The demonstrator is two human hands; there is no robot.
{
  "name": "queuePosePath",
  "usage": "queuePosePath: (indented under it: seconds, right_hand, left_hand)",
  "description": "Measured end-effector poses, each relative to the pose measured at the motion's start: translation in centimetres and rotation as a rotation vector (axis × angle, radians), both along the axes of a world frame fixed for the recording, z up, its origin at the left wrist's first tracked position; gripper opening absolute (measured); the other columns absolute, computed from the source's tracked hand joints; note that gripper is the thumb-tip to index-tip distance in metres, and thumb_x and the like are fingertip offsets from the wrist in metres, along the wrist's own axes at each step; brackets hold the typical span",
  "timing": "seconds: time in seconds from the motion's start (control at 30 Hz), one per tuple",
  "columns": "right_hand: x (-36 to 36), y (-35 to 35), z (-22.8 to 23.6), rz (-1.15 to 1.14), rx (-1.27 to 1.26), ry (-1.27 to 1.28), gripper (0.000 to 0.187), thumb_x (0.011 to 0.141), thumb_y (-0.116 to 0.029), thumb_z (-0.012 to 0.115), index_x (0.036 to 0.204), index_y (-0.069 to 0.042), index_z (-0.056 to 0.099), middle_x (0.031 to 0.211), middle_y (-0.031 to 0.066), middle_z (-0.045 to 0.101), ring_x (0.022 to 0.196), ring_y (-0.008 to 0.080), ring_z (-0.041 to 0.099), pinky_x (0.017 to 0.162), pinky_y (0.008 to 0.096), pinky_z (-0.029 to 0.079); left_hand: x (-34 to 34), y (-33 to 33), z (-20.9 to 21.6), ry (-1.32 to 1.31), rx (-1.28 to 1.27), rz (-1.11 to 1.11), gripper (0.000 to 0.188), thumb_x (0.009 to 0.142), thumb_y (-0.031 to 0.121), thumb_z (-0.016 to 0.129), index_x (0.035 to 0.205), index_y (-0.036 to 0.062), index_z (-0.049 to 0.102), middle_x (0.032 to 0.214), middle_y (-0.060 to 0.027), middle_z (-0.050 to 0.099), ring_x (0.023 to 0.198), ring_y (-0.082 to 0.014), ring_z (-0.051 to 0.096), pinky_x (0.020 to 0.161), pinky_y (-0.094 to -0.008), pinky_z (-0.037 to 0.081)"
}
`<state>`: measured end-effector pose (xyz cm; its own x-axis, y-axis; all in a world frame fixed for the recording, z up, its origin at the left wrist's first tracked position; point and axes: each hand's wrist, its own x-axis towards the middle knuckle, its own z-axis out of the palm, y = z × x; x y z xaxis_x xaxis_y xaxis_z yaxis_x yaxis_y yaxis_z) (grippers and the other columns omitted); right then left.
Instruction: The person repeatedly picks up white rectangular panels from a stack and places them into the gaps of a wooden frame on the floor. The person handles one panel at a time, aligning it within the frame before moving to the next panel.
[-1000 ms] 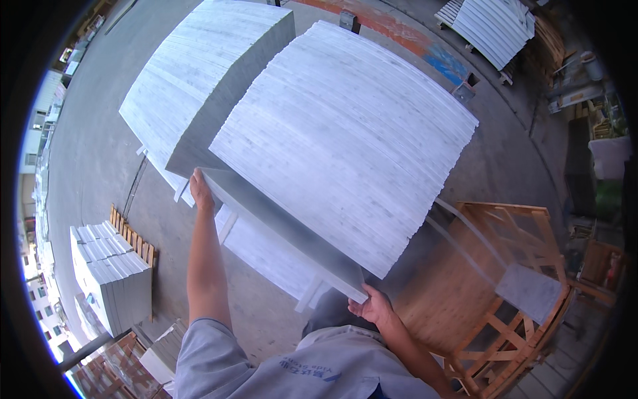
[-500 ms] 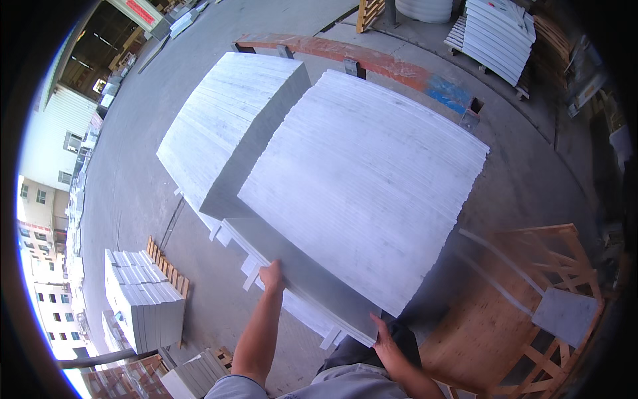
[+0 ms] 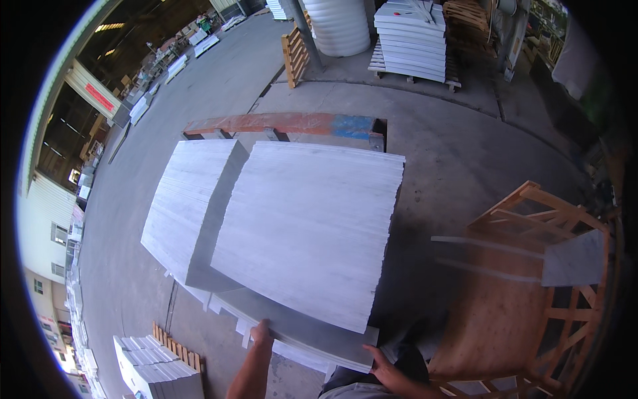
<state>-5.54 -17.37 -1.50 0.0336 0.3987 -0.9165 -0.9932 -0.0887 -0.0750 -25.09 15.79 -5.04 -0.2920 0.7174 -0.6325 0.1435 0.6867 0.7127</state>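
My left hand (image 3: 261, 332) is closed on the near edge of a grey slab (image 3: 312, 332) at the bottom centre of the frame. My right hand (image 3: 384, 367) grips the slab's right end, thumb against the grey face; the rest of those fingers are hidden from me. Both grips are closed only as far as the slab's thickness lets them, and I cannot tell whether it is one sheet or several. The slab lies along the near side of a broad row of white slabs (image 3: 309, 229) in the middle of the frame, tilted so that its broad face shows. A second white row (image 3: 189, 206) stands left of centre, with a grey side facing the first across a narrow gap. Above both runs an orange and blue beam (image 3: 286, 123). At lower right is a wooden crate (image 3: 492, 319) with a pale panel (image 3: 575, 259) at its far side; at lower left, a white stack (image 3: 156, 369) sits beside a pallet (image 3: 178, 346).
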Motion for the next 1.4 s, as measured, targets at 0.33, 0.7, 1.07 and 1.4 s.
queuePosePath:
  seconds: [0.33,0.7,1.07,1.4]
  right_hand:
    - [4.1,-14.5,0.5,0.037,0.356,-0.287,0.046,0.086,-0.005,0.058,0.129,-0.006,0.042,0.123,0.01,0.049,0.117,0.019,0.045,0.103,0.0311,0.033]
    - [12.4,-28.9,6.5,-0.022,0.096,-0.313,0.04,0.079,-0.021,0.062,0.114,-0.002,0.052,0.108,0.0115,0.057,0.105,0.0238,0.053,0.09,0.0343,0.043]
    - [20.0,-41.3,10.0,-0.368,0.007,0.051,0.023,0.081,-0.014,0.055,0.099,0.001,0.058,0.095,0.0139,0.06,0.088,0.0236,0.06,0.079,0.0357,0.048]
    - [24.5,-50.8,21.9,0.334,-0.117,-1.168,0.028,0.082,-0.011,0.057,0.105,0.003,0.055,0.104,0.0141,0.059,0.099,0.0236,0.058,0.086,0.0361,0.046]
  left_hand:
    - [5.5,-12.4,2.0,-0.029,-0.114,0.01,0.049,0.072,0.008,0.064,0.109,-0.0151,0.041,0.102,-0.0238,0.054,0.091,-0.0337,0.058,0.081,-0.0454,0.048]
    - [9.5,-26.1,5.0,-0.383,-0.428,-0.224,0.045,0.082,0.012,0.05,0.125,0.0008,0.042,0.127,-0.0159,0.046,0.117,-0.0345,0.045,0.102,-0.0523,0.033]
    - [16.7,-38.6,11.3,0.085,-0.191,-1.57,0.044,0.088,0.016,0.051,0.124,-0.0056,0.038,0.125,-0.0226,0.048,0.115,-0.0245,0.049,0.099,-0.0376,0.039]
    - [24.5,-46.3,6.5,-0.093,-0.402,-1.612,0.072,0.068,0.005,0.069,0.128,-0.0104,0.032,0.11,-0.0254,0.057,0.1,-0.0271,0.059,0.089,-0.0327,0.045]
